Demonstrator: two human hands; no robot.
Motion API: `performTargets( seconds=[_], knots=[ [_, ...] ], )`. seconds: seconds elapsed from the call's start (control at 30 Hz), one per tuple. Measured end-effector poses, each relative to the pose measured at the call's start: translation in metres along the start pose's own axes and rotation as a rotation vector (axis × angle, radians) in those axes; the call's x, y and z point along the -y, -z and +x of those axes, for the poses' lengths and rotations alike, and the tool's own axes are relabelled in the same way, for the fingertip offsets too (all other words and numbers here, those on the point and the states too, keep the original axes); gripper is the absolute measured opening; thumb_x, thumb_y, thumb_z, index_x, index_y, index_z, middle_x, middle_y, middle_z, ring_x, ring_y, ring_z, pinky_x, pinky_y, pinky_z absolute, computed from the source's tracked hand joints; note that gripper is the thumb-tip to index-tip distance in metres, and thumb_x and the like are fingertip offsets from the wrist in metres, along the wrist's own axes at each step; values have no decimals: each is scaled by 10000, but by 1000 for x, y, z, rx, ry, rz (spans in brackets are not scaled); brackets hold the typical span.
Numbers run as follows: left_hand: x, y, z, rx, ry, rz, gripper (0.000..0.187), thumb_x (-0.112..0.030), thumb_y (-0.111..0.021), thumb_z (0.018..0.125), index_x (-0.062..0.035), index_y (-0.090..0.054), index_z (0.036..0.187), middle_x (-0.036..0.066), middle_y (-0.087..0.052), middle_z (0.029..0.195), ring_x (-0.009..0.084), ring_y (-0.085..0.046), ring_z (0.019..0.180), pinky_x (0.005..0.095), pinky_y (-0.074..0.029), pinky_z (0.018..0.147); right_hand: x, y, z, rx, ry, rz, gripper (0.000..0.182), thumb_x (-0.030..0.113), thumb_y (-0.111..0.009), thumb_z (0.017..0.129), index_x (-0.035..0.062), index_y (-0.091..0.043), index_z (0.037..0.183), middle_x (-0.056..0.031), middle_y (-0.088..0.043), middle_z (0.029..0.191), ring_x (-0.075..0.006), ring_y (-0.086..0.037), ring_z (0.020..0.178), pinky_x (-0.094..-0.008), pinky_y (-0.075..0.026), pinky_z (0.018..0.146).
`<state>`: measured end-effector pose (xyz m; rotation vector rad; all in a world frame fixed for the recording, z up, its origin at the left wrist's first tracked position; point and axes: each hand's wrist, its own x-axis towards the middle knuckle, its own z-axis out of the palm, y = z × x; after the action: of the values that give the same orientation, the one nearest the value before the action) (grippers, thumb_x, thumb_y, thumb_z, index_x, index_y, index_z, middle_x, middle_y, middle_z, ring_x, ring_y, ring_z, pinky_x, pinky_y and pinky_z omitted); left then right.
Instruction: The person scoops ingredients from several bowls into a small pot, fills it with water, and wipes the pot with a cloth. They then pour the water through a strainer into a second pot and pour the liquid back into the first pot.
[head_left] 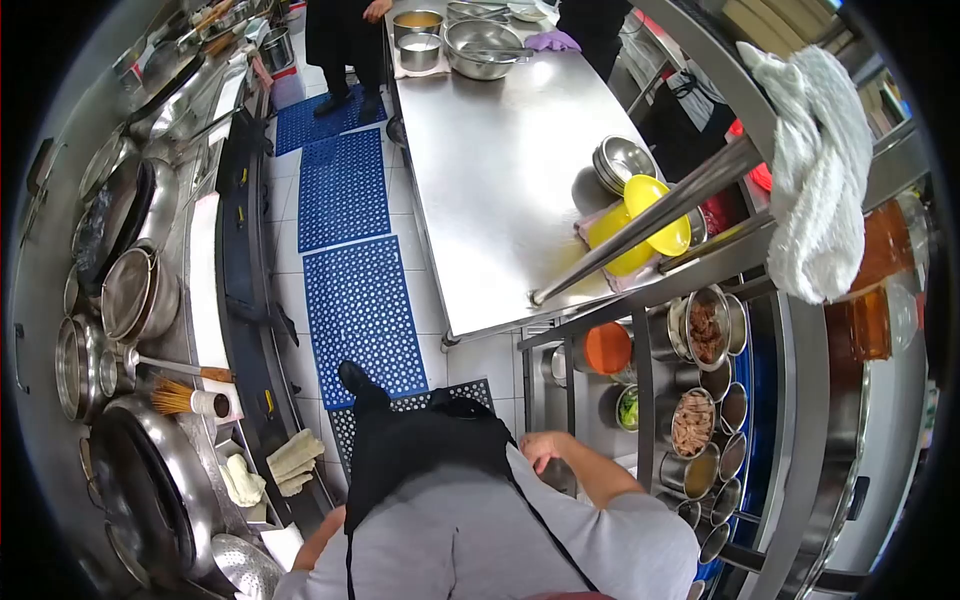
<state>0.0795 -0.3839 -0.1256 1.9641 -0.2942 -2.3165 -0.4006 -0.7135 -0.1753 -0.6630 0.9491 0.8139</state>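
Note:
My right hand (543,450) hangs beside my hip with loosely curled fingers, and I see nothing in it. It is nearest to the metal shelf rack (645,420) on the right. By my other side, only a small part of my left hand or wrist (324,532) shows; its fingers are hidden by my body and apron. Close to that side, folded cream cloths (294,462) lie over the edge of the cooking counter. A black apron (425,445) covers my front. One dark shoe (354,377) rests on the blue perforated mat (365,315).
Woks (150,490), a strainer (127,295) and a bamboo brush (178,398) line the left counter. A steel table (480,200) with bowls and a yellow container (610,240) borders the aisle. Another person (345,45) stands at the far end. A white towel (815,170) hangs at right.

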Motion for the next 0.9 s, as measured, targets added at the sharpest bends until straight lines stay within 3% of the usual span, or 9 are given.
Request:
performTargets(
  seconds=[0.07, 0.13, 0.23, 0.37, 0.43, 0.5, 0.6, 0.7, 0.9],
  knots=[
    [-16, 7, -5, 32, 1, 9, 276, -172, -626, 884, -6, -647, 1104, 89, -714, 930, 196, -701, 827, 346, -576, 696, 23, 22, -1, 73, 248, -409, 244, 159, -747, 769, 66, -676, 984, -116, -683, 922, -253, -674, 892, -420, -560, 775],
    [-36, 13, -13, 53, -8, -13, 275, -168, -628, 882, -7, -647, 1105, 86, -715, 929, 193, -702, 823, 345, -579, 691, 63, -10, -47, -193, 164, -385, 144, 105, -688, 795, 52, -647, 923, -104, -661, 873, -228, -659, 827, -392, -562, 699],
    [-52, 16, -40, 64, -96, -204, 273, -161, -630, 880, -8, -645, 1106, 83, -717, 928, 190, -705, 817, 343, -583, 684, 99, -57, -112, -432, 256, -328, 12, 23, -598, 835, 32, -605, 833, -86, -629, 801, -192, -636, 729, -351, -566, 584],
    [-63, -4, -85, -67, -351, -440, 298, -181, -639, 904, -41, -633, 1167, 40, -704, 1008, 148, -686, 863, 311, -561, 757, 88, -82, -130, -570, 533, -92, 387, 69, -627, 852, 46, -624, 1239, -60, -652, 863, -153, -630, 774, -305, -536, 613],
    [-88, -29, -115, -153, -528, -486, 323, -216, -673, 907, -54, -635, 1184, 3, -691, 1023, 104, -654, 894, 269, -519, 782, 83, -96, -131, -696, 736, 22, 521, 32, -659, 827, 73, -566, 1338, -45, -634, 841, -137, -600, 727, -268, -502, 630],
    [-103, -42, -126, -214, -566, -501, 320, -192, -690, 908, -50, -641, 1191, -29, -675, 1049, 56, -606, 909, 238, -479, 788, 81, -101, -127, -1039, 1048, -340, 428, 7, -649, 814, 39, -622, 1240, -25, -634, 825, -100, -589, 731, -257, -489, 629],
    [-115, -51, -139, -240, -678, -508, 263, -120, -683, 907, -40, -659, 1157, -49, -661, 990, 37, -572, 871, 227, -471, 772, 98, -116, -166, -668, 685, -66, 287, -20, -648, 794, 13, -678, 1078, 2, -627, 781, -71, -578, 712, -243, -474, 613],
    [-126, -48, -141, -256, -657, -484, 238, -107, -676, 907, -33, -669, 1134, -43, -667, 950, 38, -577, 846, 222, -474, 760, 95, -113, -159, -506, 721, 162, 185, -42, -649, 776, 13, -693, 948, 28, -612, 732, -57, -569, 669, -232, -469, 601],
    [-123, -36, -135, -208, -489, -427, 270, -108, -632, 939, -42, -668, 1198, -30, -700, 1007, 34, -609, 865, 227, -491, 752, 96, -105, -151, -475, 678, 91, 194, -53, -644, 791, 24, -698, 960, 13, -637, 741, -57, -586, 659, -233, -488, 608]
  ],
)
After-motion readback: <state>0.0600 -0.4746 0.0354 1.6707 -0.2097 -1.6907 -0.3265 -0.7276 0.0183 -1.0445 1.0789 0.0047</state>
